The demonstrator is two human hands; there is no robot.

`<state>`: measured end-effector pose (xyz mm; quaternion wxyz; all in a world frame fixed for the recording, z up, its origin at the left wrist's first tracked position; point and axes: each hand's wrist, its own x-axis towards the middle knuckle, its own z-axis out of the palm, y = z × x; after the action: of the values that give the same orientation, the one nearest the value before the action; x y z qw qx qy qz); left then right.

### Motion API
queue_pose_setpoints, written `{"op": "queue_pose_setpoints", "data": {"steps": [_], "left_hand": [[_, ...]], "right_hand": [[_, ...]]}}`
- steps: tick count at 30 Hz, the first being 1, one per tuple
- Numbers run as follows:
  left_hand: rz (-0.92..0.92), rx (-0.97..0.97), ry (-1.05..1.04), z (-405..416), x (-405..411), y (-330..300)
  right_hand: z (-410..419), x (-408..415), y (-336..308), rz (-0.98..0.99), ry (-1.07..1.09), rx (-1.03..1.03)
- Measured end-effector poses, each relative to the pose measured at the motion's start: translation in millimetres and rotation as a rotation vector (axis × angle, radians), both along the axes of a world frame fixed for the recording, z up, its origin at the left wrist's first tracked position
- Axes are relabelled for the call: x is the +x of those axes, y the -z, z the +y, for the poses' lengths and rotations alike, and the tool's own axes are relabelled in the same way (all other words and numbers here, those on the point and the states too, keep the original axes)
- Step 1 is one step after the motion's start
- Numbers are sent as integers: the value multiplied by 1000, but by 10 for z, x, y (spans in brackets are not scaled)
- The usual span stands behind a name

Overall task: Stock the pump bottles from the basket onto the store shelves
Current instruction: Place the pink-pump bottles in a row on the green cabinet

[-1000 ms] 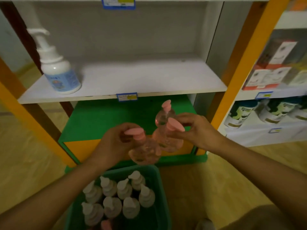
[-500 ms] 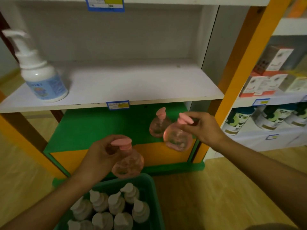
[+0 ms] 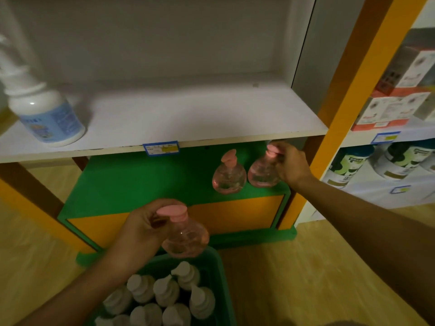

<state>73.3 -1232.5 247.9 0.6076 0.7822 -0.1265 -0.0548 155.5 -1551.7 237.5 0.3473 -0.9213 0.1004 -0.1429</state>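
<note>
A pink pump bottle (image 3: 227,177) stands on the green bottom shelf (image 3: 141,184) towards its right end. Just right of it a second pink pump bottle (image 3: 261,172) sits on the same shelf, and my right hand (image 3: 292,166) pinches its pump head. My left hand (image 3: 143,229) holds a third pink pump bottle (image 3: 186,238) by the neck, in the air above the green basket (image 3: 220,274). Several white pump bottles (image 3: 164,292) stand packed in the basket.
A large white pump bottle with a blue label (image 3: 44,114) stands at the left of the white middle shelf (image 3: 188,114). An orange post (image 3: 348,90) divides off the right-hand shelves with boxes (image 3: 395,100) and tubs (image 3: 348,165). Wooden floor lies below.
My right hand has carried its pink bottle further right and down onto the green shelf beside the standing one. My left hand with its bottle has stayed above the basket.
</note>
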Motion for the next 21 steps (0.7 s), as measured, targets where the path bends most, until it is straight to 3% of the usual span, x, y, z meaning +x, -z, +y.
{"op": "queue_pose_setpoints", "data": {"steps": [16,21], "left_hand": [[45,25,36,130,7,-2],[21,32,0,122,-8,-65]], "right_hand": [[-99,147,-54,172,-99,124],[-60,-116,-95,-39,-31,294]]}}
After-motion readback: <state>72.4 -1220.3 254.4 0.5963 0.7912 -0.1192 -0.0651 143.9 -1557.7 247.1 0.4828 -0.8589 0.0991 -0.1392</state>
